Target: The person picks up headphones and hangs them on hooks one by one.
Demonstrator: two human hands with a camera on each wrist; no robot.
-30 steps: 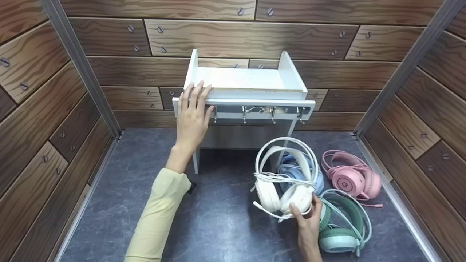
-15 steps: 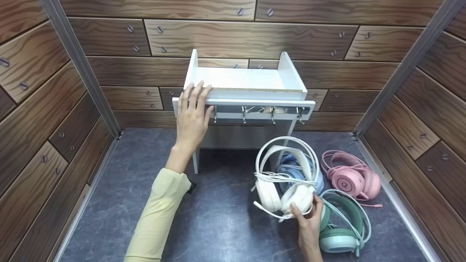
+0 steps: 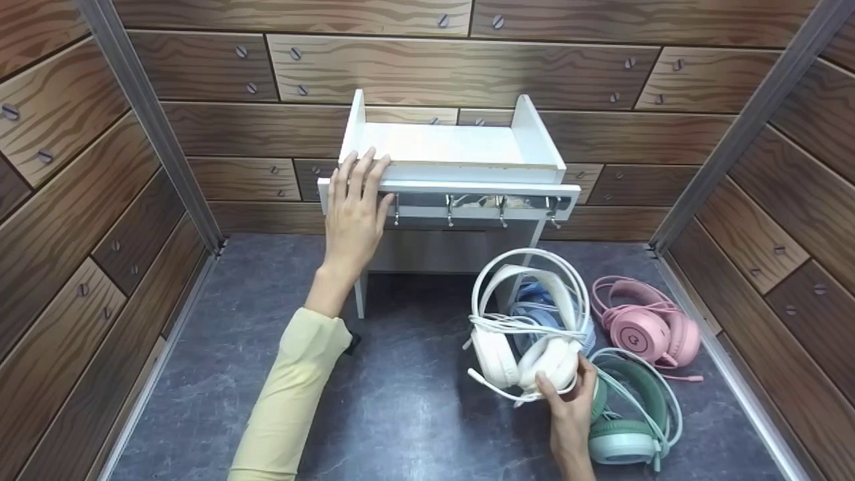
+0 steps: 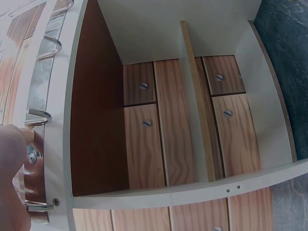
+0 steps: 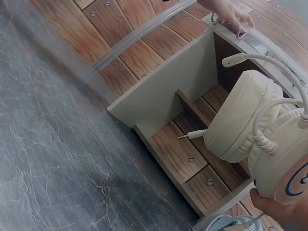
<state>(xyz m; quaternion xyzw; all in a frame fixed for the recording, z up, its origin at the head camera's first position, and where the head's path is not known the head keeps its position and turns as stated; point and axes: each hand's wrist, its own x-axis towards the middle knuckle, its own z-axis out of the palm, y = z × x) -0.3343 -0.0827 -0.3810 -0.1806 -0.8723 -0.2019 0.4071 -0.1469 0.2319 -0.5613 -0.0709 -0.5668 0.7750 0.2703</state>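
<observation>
My right hand (image 3: 570,407) grips a white headset (image 3: 497,357) by one ear cup, with its cable wound across below the headband. The headset is held up in front of the right leg of a white rack (image 3: 444,174). In the right wrist view its ear cup (image 5: 240,115), microphone boom and a bare plug show close up. My left hand (image 3: 353,220) rests with its fingers spread over the left end of the rack's front rail (image 3: 481,189). Several metal hooks (image 3: 449,210) hang along that rail, and the left hand covers its left end.
Behind the white headset lies a blue headset (image 3: 531,307), partly hidden. A pink headset (image 3: 644,327) and a green headset (image 3: 624,434) lie on the dark floor (image 3: 401,414) to the right. Wood-patterned walls (image 3: 227,127) with metal corner posts enclose three sides.
Both hands keep their places and the white headset stays in the right hand. It has shifted only very slightly right in the head view.
</observation>
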